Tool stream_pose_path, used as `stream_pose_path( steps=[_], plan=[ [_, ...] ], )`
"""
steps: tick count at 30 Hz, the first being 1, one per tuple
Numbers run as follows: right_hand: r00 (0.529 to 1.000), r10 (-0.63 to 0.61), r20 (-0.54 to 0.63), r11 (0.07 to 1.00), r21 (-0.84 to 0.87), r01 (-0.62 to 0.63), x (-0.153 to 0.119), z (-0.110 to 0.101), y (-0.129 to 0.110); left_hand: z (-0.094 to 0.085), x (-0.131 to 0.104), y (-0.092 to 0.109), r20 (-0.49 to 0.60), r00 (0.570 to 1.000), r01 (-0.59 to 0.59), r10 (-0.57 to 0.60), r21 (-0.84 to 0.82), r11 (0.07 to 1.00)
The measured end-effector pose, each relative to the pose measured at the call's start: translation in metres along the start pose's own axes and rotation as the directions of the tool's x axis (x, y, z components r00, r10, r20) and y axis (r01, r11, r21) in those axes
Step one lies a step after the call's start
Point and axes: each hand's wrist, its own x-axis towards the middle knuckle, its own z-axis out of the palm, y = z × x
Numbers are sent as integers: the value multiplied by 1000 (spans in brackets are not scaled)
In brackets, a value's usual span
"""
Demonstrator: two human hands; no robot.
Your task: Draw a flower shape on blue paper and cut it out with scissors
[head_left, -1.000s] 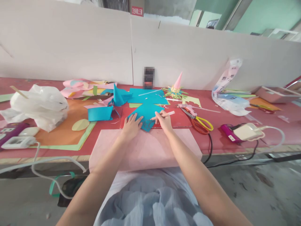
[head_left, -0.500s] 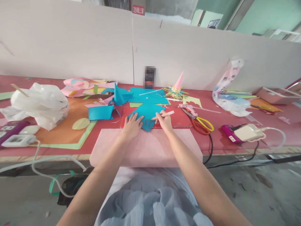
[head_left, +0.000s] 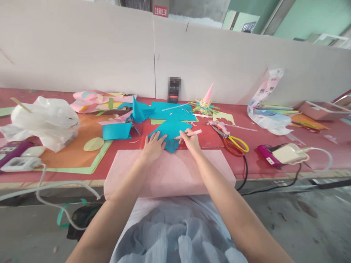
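Note:
My left hand (head_left: 153,145) lies flat with spread fingers on a turquoise paper sheet (head_left: 171,128), pressing it down on a red mat (head_left: 208,140). My right hand (head_left: 189,140) grips a pale pencil-like stick (head_left: 195,132), its tip touching the same turquoise sheet. A large pink paper sheet (head_left: 170,171) lies under both forearms and hangs over the table's front edge.
Yellow-handled scissors (head_left: 233,142) and a pink glue gun (head_left: 221,128) lie right of the mat. Further right sit a magenta device with a white charger (head_left: 285,153) and cables. A white plastic bag (head_left: 45,122), orange paper and paper scraps fill the left. A pink cone (head_left: 207,95) stands behind.
My right hand has shifted slightly up and to the left along the turquoise sheet with the stick. My left hand has stayed pressed in place.

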Motion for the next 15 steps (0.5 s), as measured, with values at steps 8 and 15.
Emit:
stream_pose_path(
  steps=[8,15],
  plan=[
    [998,18,56,999,28,-20,-2,3,-5,0,-1,0,2,1000,2,-2,8,1000],
    [997,25,69,999,23,-27,-2,3,-3,2,0,-1,2,1000,-1,1,-5,1000]
  ],
)
